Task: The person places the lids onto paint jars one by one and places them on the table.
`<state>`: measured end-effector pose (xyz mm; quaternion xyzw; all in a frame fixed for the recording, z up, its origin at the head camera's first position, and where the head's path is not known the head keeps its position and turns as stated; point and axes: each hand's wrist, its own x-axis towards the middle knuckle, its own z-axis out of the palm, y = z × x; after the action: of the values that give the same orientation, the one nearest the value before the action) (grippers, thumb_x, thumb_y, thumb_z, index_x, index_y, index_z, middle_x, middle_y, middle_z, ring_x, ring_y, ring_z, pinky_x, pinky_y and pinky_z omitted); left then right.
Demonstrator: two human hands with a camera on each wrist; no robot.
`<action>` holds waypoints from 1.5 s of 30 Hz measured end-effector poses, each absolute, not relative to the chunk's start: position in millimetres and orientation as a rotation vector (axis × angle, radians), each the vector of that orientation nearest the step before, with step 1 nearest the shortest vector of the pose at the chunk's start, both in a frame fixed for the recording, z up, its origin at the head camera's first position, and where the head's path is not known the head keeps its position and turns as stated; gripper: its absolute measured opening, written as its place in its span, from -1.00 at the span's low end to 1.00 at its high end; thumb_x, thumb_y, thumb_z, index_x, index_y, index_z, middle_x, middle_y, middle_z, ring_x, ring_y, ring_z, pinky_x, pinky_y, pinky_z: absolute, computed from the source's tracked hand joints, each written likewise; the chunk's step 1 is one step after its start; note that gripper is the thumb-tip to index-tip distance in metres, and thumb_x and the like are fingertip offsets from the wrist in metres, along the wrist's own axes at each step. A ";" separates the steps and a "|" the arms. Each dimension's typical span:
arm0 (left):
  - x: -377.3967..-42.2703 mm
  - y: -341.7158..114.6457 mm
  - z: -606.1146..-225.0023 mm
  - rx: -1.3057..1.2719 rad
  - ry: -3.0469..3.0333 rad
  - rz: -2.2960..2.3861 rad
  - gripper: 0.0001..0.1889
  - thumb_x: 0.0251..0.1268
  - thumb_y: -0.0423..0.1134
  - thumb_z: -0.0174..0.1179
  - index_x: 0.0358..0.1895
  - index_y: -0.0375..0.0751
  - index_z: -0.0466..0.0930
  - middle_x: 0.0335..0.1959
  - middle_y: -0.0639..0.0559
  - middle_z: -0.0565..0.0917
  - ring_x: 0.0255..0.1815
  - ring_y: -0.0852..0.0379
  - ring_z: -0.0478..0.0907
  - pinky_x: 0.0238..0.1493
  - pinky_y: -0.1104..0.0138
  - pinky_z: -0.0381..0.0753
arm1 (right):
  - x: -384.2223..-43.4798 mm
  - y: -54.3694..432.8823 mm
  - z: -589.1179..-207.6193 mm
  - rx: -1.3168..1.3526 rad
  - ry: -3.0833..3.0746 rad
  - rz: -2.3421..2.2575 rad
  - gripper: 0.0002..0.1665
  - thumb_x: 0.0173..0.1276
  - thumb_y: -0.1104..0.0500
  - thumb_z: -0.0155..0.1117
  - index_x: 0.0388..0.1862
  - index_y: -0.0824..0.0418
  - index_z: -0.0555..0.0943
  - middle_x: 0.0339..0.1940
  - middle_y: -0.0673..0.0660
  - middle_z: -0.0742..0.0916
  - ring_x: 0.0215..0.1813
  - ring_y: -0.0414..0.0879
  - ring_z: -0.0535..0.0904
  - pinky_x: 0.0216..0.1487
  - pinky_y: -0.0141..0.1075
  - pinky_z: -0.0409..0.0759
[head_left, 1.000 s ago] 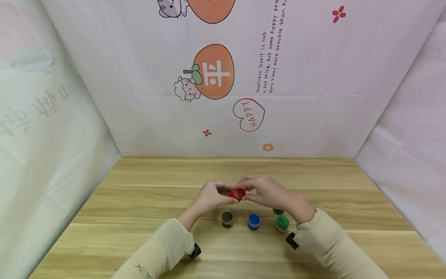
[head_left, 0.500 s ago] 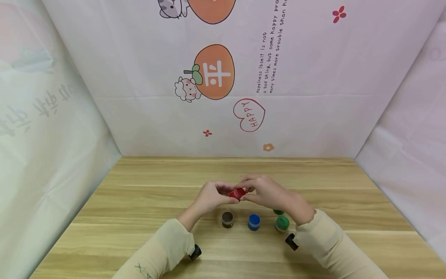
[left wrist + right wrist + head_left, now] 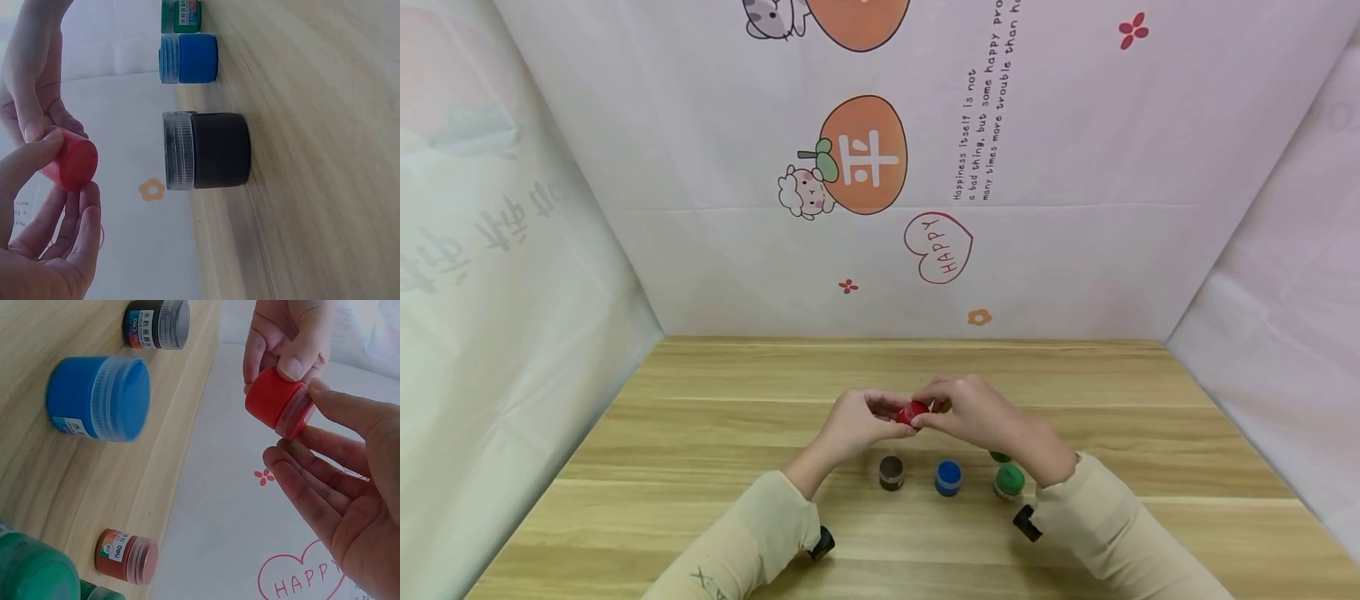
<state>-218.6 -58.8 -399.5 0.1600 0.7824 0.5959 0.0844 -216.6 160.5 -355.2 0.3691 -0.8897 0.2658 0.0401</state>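
Note:
Between both hands, raised off the table, is a small red paint jar (image 3: 912,413) with a clear ribbed lid (image 3: 295,414). My left hand (image 3: 852,422) grips its red body, thumb on the near side, fingers beyond. My right hand (image 3: 976,413) pinches the lid end between thumb and fingertips. In the right wrist view the jar lies tilted, lid toward the right hand. Below the hands stand a black paint jar (image 3: 222,150) and a blue paint jar (image 3: 948,478). A green paint jar (image 3: 1009,481) is by the right wrist.
A second green jar (image 3: 1000,456) shows partly behind the right forearm. A reddish-brown jar (image 3: 125,555) appears in the right wrist view, hidden in the head view. The wooden table (image 3: 715,517) meets printed white sheets (image 3: 1075,250) at back and sides.
The right hand's thumb and fingers have shifted at the lid, with the thumb now further left. The left hand and the jars on the table hold their places.

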 end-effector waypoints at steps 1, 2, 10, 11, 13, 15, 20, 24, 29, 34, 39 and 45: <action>-218.5 -58.9 -399.3 0.472 2.335 1.781 -0.65 0.13 -0.26 0.56 -0.02 -0.29 0.77 -0.17 -0.02 0.78 -0.17 0.10 0.70 -0.10 0.27 0.70 | -216.4 160.8 -354.9 1.135 -2.722 0.817 -0.61 0.35 0.12 0.50 0.09 0.29 0.74 -0.06 0.12 0.78 -0.19 -0.15 0.69 -0.21 -0.33 0.70; -218.8 -59.1 -399.4 0.469 2.336 1.783 -0.64 0.12 -0.28 0.56 -0.02 -0.30 0.76 -0.17 -0.02 0.78 -0.17 0.10 0.70 -0.11 0.27 0.71 | -216.6 161.2 -354.7 1.151 -2.713 0.814 -0.59 0.34 0.14 0.50 0.11 0.29 0.73 -0.03 0.14 0.78 -0.16 -0.12 0.71 -0.18 -0.30 0.71; -219.4 -58.6 -398.4 0.432 2.351 1.777 -0.64 0.11 -0.28 0.57 -0.01 -0.29 0.76 -0.17 -0.02 0.78 -0.16 0.10 0.70 -0.11 0.27 0.71 | -217.9 163.8 -352.7 1.254 -2.682 0.810 -0.63 0.34 0.28 0.48 0.13 0.28 0.74 -0.02 0.13 0.76 -0.12 -0.11 0.72 -0.15 -0.35 0.69; -219.3 -58.5 -398.5 0.436 2.352 1.776 -0.64 0.12 -0.28 0.57 -0.01 -0.29 0.76 -0.16 -0.02 0.78 -0.16 0.10 0.70 -0.10 0.26 0.71 | -218.0 163.7 -352.5 1.238 -2.694 0.807 -0.64 0.35 0.26 0.47 0.12 0.29 0.74 -0.04 0.13 0.76 -0.14 -0.13 0.71 -0.18 -0.38 0.68; -219.4 -58.4 -399.3 0.444 2.352 1.774 -0.64 0.13 -0.29 0.56 0.00 -0.30 0.76 -0.15 -0.02 0.78 -0.15 0.10 0.70 -0.10 0.26 0.71 | -218.2 163.5 -352.6 1.215 -2.711 0.811 -0.65 0.36 0.25 0.47 0.10 0.30 0.74 -0.07 0.12 0.76 -0.17 -0.15 0.70 -0.22 -0.42 0.66; -219.6 -58.4 -400.0 0.448 2.353 1.770 -0.63 0.13 -0.29 0.56 0.00 -0.30 0.76 -0.15 -0.02 0.78 -0.15 0.10 0.70 -0.09 0.26 0.71 | -217.9 162.9 -352.3 1.204 -2.718 0.813 -0.66 0.37 0.23 0.47 0.09 0.31 0.75 -0.08 0.12 0.76 -0.19 -0.17 0.69 -0.25 -0.44 0.64; -219.9 -58.5 -399.5 0.450 2.344 1.754 -0.59 0.13 -0.28 0.57 0.06 -0.30 0.74 -0.13 -0.03 0.77 -0.12 0.08 0.70 -0.07 0.25 0.71 | -217.4 162.7 -352.7 1.220 -2.694 0.826 -0.66 0.37 0.24 0.46 0.08 0.33 0.74 -0.08 0.14 0.76 -0.16 -0.13 0.73 -0.21 -0.41 0.67; -220.3 -58.8 -398.1 0.479 2.360 1.703 -0.56 0.12 -0.30 0.56 0.09 -0.30 0.73 -0.13 -0.02 0.77 -0.13 0.09 0.70 -0.07 0.25 0.71 | -217.4 163.2 -351.6 1.226 -2.679 0.825 -0.67 0.37 0.25 0.46 0.08 0.34 0.73 -0.05 0.16 0.77 -0.15 -0.10 0.74 -0.20 -0.37 0.70; -221.7 -59.4 -398.3 0.512 2.373 1.668 -0.62 0.14 -0.31 0.55 0.04 -0.29 0.75 -0.16 0.01 0.77 -0.16 0.12 0.68 -0.09 0.27 0.70 | -216.5 163.8 -348.7 1.249 -2.675 0.795 -0.61 0.33 0.26 0.49 0.13 0.31 0.72 0.01 0.17 0.76 -0.12 -0.10 0.73 -0.17 -0.37 0.69; -221.1 -59.9 -396.9 0.505 2.393 1.669 -0.63 0.12 -0.27 0.57 0.00 -0.29 0.76 -0.19 0.02 0.77 -0.17 0.13 0.68 -0.10 0.28 0.69 | -218.0 163.7 -347.5 1.310 -2.653 0.761 -0.59 0.30 0.31 0.51 0.14 0.27 0.73 0.07 0.16 0.75 -0.06 -0.08 0.72 -0.10 -0.33 0.69; -219.4 -59.9 -397.6 0.518 2.410 1.680 -0.62 0.13 -0.23 0.57 0.01 -0.27 0.77 -0.19 0.04 0.77 -0.19 0.13 0.68 -0.13 0.29 0.69 | -219.8 163.1 -348.7 1.253 -2.682 0.819 -0.63 0.33 0.25 0.50 0.09 0.31 0.74 0.00 0.19 0.77 -0.14 -0.12 0.72 -0.19 -0.37 0.69; -219.4 -59.9 -400.2 0.566 2.405 1.679 -0.64 0.14 -0.24 0.56 0.00 -0.26 0.77 -0.20 0.04 0.77 -0.20 0.13 0.68 -0.13 0.30 0.69 | -219.6 161.6 -349.9 1.195 -2.709 0.853 -0.62 0.32 0.17 0.52 0.07 0.30 0.74 -0.06 0.12 0.79 -0.15 -0.14 0.72 -0.19 -0.39 0.67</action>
<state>-219.4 -59.9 -400.2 0.1889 0.8027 0.5604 0.0768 -219.6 161.6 -349.9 0.3876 -0.8788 0.2766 0.0301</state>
